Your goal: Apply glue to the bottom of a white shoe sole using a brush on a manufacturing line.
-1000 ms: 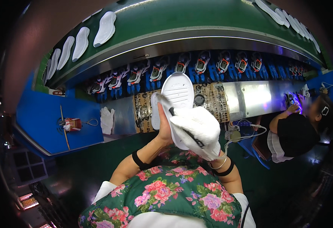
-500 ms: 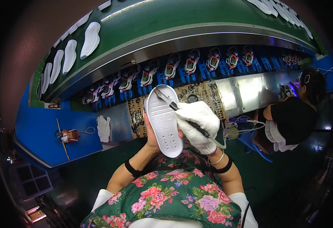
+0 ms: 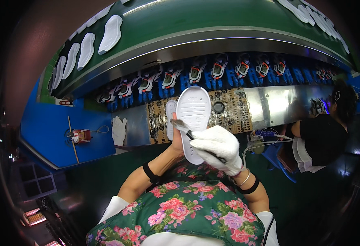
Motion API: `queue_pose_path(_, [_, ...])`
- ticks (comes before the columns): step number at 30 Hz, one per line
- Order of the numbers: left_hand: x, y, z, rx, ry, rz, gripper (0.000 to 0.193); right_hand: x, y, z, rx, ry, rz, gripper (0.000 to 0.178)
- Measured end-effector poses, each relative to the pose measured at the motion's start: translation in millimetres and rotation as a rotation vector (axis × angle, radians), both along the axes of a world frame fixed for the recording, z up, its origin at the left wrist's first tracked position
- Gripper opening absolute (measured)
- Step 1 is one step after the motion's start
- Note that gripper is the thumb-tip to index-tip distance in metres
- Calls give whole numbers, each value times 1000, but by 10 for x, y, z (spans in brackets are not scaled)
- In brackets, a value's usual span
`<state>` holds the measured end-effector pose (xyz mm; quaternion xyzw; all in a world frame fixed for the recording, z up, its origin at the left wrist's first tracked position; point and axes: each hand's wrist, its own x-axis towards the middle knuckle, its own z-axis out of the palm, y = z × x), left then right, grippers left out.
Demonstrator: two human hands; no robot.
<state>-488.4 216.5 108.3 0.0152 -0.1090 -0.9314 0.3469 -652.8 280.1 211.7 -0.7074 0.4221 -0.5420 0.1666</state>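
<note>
My bare left hand [image 3: 178, 143] is closed round a white shoe sole [image 3: 194, 107], with ridges and printed relief inside its raised rim. A second, smaller-looking white sole [image 3: 171, 118] shows just left of my fingers; whether I hold it too, I cannot tell. In a white knitted glove, my right hand [image 3: 220, 148] grips a brush [image 3: 185, 127] with a black handle. Its dark bristles are at the left edge of the front sole, about halfway down. The glove covers the lower end of that sole.
Behind the hands is a metal ledge with taped cardboard [image 3: 237, 108]. Sandal-like uppers [image 3: 196, 73] stand on blue holders beyond it. White soles [image 3: 86, 51] lie on the green belt [image 3: 196, 22]. A white glove [image 3: 119, 130] lies at left; a co-worker [image 3: 323, 135] sits at right.
The front sole has turned more upright, and the second sole has come into view beside it. The brush has moved from the sole's far end down to its left edge. The whole view has shifted.
</note>
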Motion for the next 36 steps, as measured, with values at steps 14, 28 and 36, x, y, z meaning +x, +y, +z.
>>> queue_pose_path(14, [-449, -132, 503, 267, -374, 87, 102, -244, 31, -79, 60, -52, -244, 22])
queue_pose_path(28, [-456, -514, 219, -33, -125, -53, 103, -151, 78, -99, 1, 2, -42, 26])
queue_pose_path(36, [-443, -588, 297, 5, -239, -63, 101, -150, 183, -157, -24, 68, -61, 30])
